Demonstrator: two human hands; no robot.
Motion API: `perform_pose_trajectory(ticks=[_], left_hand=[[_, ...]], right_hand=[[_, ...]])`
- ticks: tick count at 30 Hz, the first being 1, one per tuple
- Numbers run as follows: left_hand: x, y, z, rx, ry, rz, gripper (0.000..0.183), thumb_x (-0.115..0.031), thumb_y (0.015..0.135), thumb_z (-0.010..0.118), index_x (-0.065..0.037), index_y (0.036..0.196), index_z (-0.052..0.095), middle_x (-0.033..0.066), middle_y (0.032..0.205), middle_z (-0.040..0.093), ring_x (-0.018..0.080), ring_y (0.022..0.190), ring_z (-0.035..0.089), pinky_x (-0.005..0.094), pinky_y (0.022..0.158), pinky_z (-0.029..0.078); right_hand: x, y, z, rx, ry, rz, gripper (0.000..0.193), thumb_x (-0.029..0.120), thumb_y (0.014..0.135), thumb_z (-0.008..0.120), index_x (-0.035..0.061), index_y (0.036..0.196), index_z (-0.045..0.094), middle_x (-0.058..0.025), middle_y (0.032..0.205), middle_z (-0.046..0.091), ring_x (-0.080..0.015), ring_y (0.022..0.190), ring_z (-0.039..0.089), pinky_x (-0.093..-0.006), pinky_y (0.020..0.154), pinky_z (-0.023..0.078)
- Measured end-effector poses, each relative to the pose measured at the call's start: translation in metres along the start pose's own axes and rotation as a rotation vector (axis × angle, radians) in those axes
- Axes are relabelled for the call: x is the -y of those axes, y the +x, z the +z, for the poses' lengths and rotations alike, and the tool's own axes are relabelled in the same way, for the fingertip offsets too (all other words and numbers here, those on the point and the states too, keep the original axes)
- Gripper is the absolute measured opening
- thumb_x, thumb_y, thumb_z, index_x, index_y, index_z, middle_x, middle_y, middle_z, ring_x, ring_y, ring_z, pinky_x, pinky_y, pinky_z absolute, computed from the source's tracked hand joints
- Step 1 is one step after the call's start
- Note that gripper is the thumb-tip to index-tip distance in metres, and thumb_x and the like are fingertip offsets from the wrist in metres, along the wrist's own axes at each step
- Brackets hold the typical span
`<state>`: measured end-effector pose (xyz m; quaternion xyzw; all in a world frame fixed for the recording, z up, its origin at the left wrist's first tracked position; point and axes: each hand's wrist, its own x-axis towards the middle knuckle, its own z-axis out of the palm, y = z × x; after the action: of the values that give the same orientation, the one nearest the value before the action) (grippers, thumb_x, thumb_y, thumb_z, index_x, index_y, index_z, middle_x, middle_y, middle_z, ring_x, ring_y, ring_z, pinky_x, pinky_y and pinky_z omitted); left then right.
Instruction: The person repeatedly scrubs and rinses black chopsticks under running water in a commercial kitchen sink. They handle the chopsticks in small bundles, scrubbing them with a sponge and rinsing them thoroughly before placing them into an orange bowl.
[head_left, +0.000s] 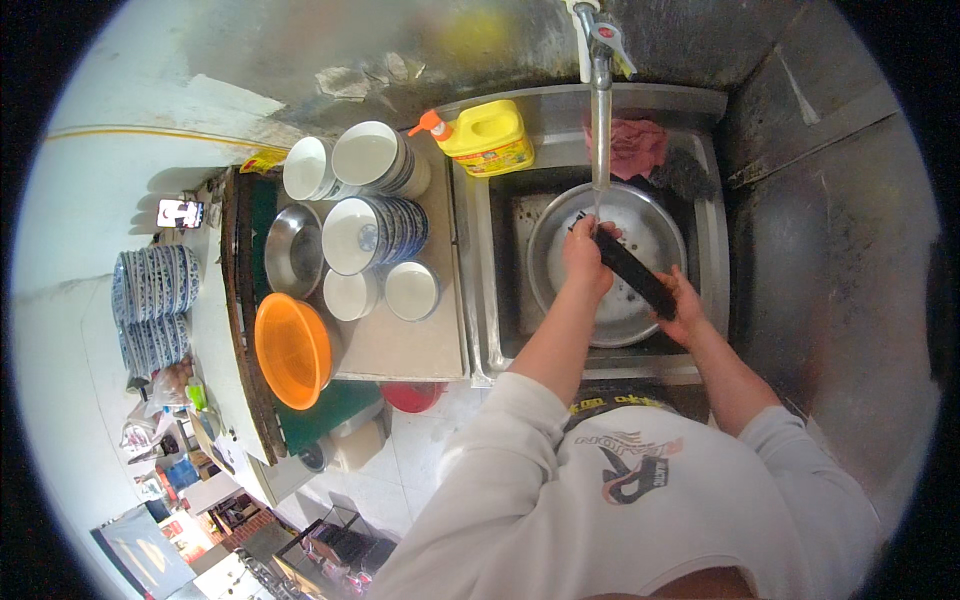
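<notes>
Both hands are over a round metal basin point(545, 300) that stands in the sink and has whitish, foamy water in it. Between them a long, dark, narrow bar-like object point(636, 272) slants down to the right; its exact kind cannot be made out. My left hand point(588, 255) is closed around the upper end, right below the faucet point(600, 130), where a thin stream seems to run. My right hand point(682, 312) grips the lower end near the basin's right rim.
Left of the sink, a counter holds stacked white and blue-patterned bowls point(352, 236), a metal bowl point(293, 250) and an orange basin point(293, 350). A yellow pump bottle point(490, 138), a pink cloth point(636, 148) and a dark scrubber point(685, 175) lie along the sink's back ledge.
</notes>
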<state>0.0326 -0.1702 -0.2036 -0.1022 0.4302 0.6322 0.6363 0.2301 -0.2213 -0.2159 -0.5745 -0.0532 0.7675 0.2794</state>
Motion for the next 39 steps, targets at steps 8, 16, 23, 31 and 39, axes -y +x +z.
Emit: perform_pose_trajectory(ticks=[8,16,23,31,39], left_hand=[[-0.002,-0.006,0.003,0.114,0.179,-0.044,0.015,-0.015,0.090,0.060,-0.003,0.098,0.054,0.0153,0.082,0.063,0.0280,0.077,0.062,0.0413,0.071,0.050],[0.003,-0.023,0.020,0.130,0.163,-0.010,0.009,-0.012,0.089,0.058,-0.006,0.093,0.054,0.0115,0.081,0.062,0.0269,0.075,0.061,0.0423,0.070,0.051],[0.004,-0.005,0.003,0.043,0.087,-0.013,0.018,-0.008,0.087,0.061,-0.006,0.103,0.053,0.0095,0.086,0.061,0.0245,0.078,0.060,0.0411,0.072,0.052],[0.003,-0.022,0.014,0.081,0.200,0.021,0.013,-0.012,0.089,0.056,-0.003,0.097,0.051,0.0131,0.084,0.061,0.0277,0.077,0.061,0.0413,0.072,0.051],[0.004,-0.013,0.001,0.163,0.029,0.020,0.017,-0.017,0.091,0.062,-0.003,0.096,0.054,0.0118,0.083,0.062,0.0278,0.083,0.063,0.0401,0.078,0.050]], right_hand=[[-0.021,0.033,-0.038,0.041,-0.226,0.033,0.028,0.039,0.096,0.053,0.0123,0.095,0.062,-0.0011,0.080,0.060,-0.0164,0.066,0.056,-0.0321,0.052,0.045],[0.000,0.020,-0.034,-0.126,-0.045,-0.029,0.027,0.043,0.094,0.057,0.0170,0.101,0.063,-0.0008,0.094,0.059,-0.0142,0.082,0.053,-0.0328,0.053,0.040],[-0.002,-0.015,-0.001,-0.077,-0.073,0.007,0.025,0.039,0.094,0.058,0.0150,0.101,0.063,-0.0009,0.078,0.058,-0.0150,0.064,0.053,-0.0291,0.048,0.040],[-0.013,0.017,-0.034,-0.076,-0.182,0.022,0.029,0.041,0.096,0.053,0.0130,0.098,0.061,-0.0046,0.078,0.060,-0.0172,0.061,0.054,-0.0308,0.047,0.042],[-0.006,0.011,-0.020,-0.203,0.008,-0.042,0.029,0.039,0.096,0.054,0.0119,0.102,0.062,-0.0047,0.081,0.060,-0.0194,0.063,0.056,-0.0344,0.049,0.045]])
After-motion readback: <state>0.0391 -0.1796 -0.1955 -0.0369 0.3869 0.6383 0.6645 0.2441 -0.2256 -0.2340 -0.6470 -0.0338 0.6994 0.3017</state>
